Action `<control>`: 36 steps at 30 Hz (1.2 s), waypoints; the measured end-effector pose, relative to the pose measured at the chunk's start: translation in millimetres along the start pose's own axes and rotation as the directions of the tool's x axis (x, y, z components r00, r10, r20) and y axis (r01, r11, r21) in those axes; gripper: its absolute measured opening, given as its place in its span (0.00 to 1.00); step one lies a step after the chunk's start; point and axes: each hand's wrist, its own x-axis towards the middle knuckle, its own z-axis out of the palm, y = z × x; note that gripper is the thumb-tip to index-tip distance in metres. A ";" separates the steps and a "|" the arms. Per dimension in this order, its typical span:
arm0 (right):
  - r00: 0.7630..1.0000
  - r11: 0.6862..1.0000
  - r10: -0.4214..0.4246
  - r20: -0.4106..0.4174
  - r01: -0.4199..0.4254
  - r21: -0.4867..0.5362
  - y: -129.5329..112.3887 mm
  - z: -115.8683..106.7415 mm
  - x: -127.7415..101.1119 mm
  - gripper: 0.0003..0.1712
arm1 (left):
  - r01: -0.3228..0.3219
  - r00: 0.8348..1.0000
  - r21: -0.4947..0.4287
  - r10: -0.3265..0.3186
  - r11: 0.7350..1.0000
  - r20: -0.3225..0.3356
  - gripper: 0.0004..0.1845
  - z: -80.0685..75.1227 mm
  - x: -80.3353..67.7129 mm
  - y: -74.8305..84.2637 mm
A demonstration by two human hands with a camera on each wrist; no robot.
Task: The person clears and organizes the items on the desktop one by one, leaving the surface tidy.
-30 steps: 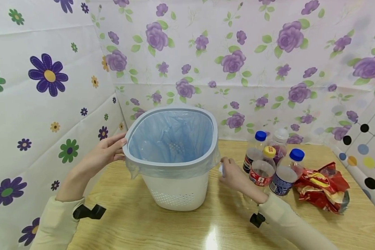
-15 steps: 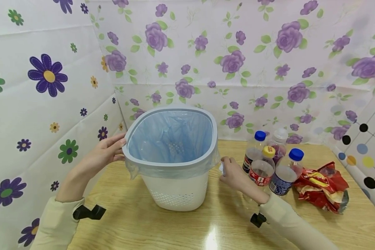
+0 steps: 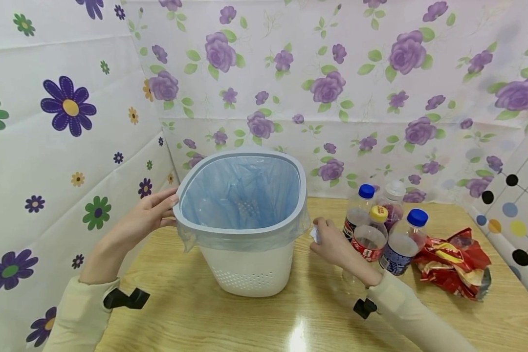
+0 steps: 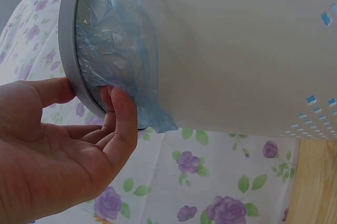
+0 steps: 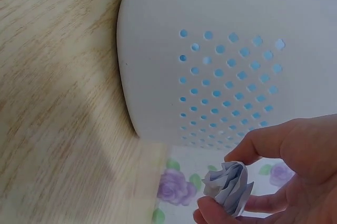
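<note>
A white trash can [image 3: 251, 264] with a grey-blue rim stands upright on the table, its lower wall pierced with small holes. A thin blue trash bag [image 3: 242, 190] lines it and folds out over the rim. My left hand [image 3: 147, 215] holds the rim on the left side; in the left wrist view the thumb [image 4: 57, 90] is on the rim and the curled fingers [image 4: 125, 116] are against the overhanging bag. Right of the can, my right hand [image 3: 332, 247] pinches a crumpled paper ball [image 5: 229, 184] between thumb and fingers, above the table and apart from the can.
Several plastic bottles stand close behind and right of my right hand, among them a yellow-capped bottle [image 3: 369, 237] and a blue-capped bottle [image 3: 402, 244]. A crumpled red snack bag [image 3: 453, 261] lies farther right on the wooden table [image 3: 202, 320]. Flowered cloth [image 3: 290, 98] hangs behind.
My right hand has shifted very slightly right and up with the paper ball, and a bit more of the paper shows. The left hand and the trash can have stayed put.
</note>
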 end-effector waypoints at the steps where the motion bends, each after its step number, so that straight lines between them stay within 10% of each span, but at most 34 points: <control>1: 1.000 1.000 -0.001 0.002 0.001 0.000 0.0 -0.2 -0.1 0.30 | 0.000 1.000 0.001 0.000 1.000 0.000 0.32 0.0 0.0 -0.2; 36: 0.999 1.000 -0.030 -0.029 0.030 0.007 -9.5 -11.7 -4.3 0.28 | -0.013 1.000 0.009 0.013 1.000 0.003 0.31 -1.3 0.7 -2.8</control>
